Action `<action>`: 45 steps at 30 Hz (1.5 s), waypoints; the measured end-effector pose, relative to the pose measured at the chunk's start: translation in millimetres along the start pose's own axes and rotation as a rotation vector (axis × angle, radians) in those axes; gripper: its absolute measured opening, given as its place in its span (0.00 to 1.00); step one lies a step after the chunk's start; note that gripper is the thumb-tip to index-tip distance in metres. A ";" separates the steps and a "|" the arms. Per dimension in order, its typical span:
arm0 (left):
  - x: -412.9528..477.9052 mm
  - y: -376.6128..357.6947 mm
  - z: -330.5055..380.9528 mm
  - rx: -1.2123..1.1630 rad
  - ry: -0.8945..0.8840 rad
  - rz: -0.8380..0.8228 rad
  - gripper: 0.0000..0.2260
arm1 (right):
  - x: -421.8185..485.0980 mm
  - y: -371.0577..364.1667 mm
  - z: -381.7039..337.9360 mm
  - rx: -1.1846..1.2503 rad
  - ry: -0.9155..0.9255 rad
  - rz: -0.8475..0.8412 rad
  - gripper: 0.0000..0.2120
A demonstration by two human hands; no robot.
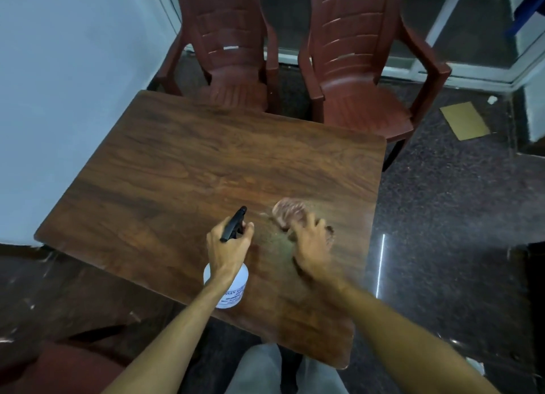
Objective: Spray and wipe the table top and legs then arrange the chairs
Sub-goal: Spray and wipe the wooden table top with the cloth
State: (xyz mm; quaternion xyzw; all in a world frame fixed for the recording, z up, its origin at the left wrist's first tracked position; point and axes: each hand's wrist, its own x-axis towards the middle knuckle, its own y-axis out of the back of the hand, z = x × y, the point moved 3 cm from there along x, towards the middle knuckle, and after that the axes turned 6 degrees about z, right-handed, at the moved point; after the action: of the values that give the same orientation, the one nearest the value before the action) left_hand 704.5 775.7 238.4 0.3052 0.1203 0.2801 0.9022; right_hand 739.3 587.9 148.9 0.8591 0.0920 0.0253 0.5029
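From the head camera, a brown wood-grain surface (191,172) fills the middle of the picture, one side close to a pale wall (59,98). The left hand (228,246) grips the neck of a spray bottle (228,287), fingers curled round it and the forefinger by the black trigger head, whose nozzle points away from the person across the surface. The bottle's white body with dark print hangs below the wrist, over the near part of the surface. Just beside it, the right hand (312,243) lies with fingers spread on a pinkish cloth (287,212), pressing it to the surface; the hand and cloth are blurred. Most of the cloth shows beyond the fingertips, and a darker bit shows at the hand's outer side. The two hands are near each other but apart.

At the far edge stand two reddish-brown plastic chairs: the chair by the wall (233,54) with its seat partly under the surface, and the second chair (359,69) at the far corner, turned a little outward. A flat piece of cardboard (464,120) lies on the dark speckled floor (457,216) beyond it.
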 end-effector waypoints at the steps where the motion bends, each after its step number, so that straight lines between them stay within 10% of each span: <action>1: 6.4 3.7 -3.7 -0.001 0.001 0.004 0.08 | -7.7 -12.0 -9.1 0.011 0.068 -0.048 0.32; 7: 45.0 25.5 -24.1 -0.057 0.010 0.016 0.08 | 81.8 -14.9 -21.6 -0.067 -0.148 0.029 0.28; 12: 66.0 34.6 -29.3 -0.064 -0.018 -0.012 0.08 | 2.4 -54.4 -95.6 -0.030 0.260 -0.171 0.31; 18: 57.2 33.2 -27.8 -0.108 -0.052 -0.035 0.08 | 62.8 9.7 -3.3 -0.097 -0.171 0.032 0.29; 24: 17.2 21.7 -14.9 -0.108 -0.065 -0.057 0.08 | -42.9 1.4 -3.6 -0.051 0.153 -0.094 0.29; 30: -43.8 18.6 -13.0 -0.084 -0.085 0.035 0.08 | 32.7 71.6 111.7 -0.184 -0.214 0.073 0.25; 36: -122.7 24.0 -16.2 -0.066 0.008 0.115 0.08 | -107.1 18.7 70.2 -0.095 0.262 -0.153 0.26; 41: -177.0 26.6 -30.8 -0.074 0.095 0.166 0.09 | -83.5 46.1 94.3 -0.150 0.034 -0.052 0.22; 45: -205.4 35.8 -46.4 -0.066 0.164 0.193 0.08 | -174.6 10.7 41.0 -0.074 0.346 -0.209 0.27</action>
State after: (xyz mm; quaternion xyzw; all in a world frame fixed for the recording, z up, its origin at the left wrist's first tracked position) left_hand 503.7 702.7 233.6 0.2614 0.1543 0.3932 0.8679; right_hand 574.9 515.5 146.5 0.8086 0.2649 0.1234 0.5107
